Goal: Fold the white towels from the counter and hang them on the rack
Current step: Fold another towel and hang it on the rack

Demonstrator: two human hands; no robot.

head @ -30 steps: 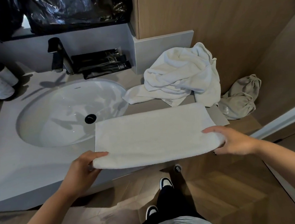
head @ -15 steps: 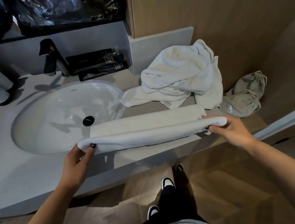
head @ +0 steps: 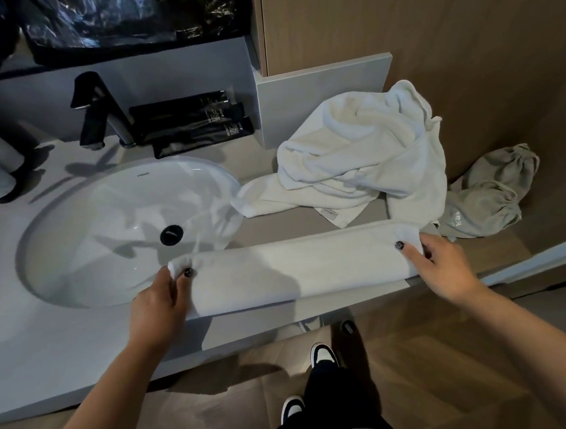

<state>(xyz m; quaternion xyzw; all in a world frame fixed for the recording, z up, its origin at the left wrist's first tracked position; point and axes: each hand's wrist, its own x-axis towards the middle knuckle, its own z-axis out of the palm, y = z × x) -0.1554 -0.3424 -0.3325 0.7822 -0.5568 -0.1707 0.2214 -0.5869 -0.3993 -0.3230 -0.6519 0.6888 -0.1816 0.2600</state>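
Now folded lengthwise into a narrow strip since a second ago, towel (head: 296, 268) lying along counter (head: 63, 343) front edge, left hand (head: 161, 303) and right hand (head: 440, 265) pinching its far corners, more folding likely before rack; crumpled towels (head: 355, 160) waiting behind.

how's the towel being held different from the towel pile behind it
The folded towel lies flat as a long, smooth band along the counter's front edge; the crumpled towel pile sits bunched and creased against the wall. The left hand and right hand pinch the folded towel's ends; nothing touches the pile. Both are white.
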